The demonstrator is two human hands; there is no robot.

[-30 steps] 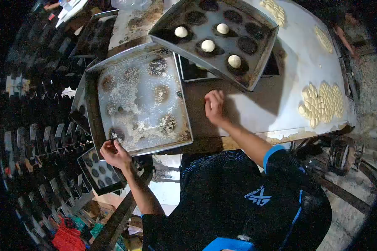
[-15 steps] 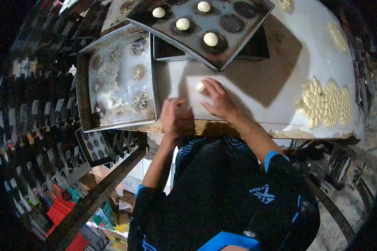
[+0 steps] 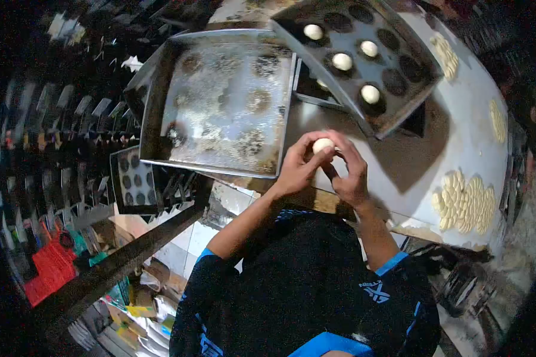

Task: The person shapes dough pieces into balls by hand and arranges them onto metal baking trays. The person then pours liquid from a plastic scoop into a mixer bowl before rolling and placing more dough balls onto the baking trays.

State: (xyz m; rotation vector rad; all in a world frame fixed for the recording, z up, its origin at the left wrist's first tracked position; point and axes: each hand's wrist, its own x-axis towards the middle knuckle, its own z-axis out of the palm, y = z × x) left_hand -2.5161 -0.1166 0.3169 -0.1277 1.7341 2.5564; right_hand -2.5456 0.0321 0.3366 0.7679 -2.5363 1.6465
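Observation:
A small, round, pale dough ball (image 3: 323, 146) is held between the fingers of both hands, just above the table's near edge. My left hand (image 3: 299, 166) curls around its left side, with the thumb against it. From the right, my right hand (image 3: 350, 172) closes its fingers on the same ball. Ahead of the hands, a dark metal baking tray (image 3: 393, 122) sits at an angle on another tray and carries several dough balls (image 3: 342, 61) on its round dark spots. To the left stands a second, worn baking tray (image 3: 220, 95) with whitish residue on its bottom.
Braided-looking dough pieces (image 3: 466, 202) lie in a cluster on the right of the pale table (image 3: 393, 178), with more near its far right edge. A small tray with round spots (image 3: 136, 178) is on the rack at left. A red crate (image 3: 50, 271) stands low at left.
The dough ball, under my right hand on the table earlier, is now lifted and held by both hands. My left hand has come across to it. The view has shifted.

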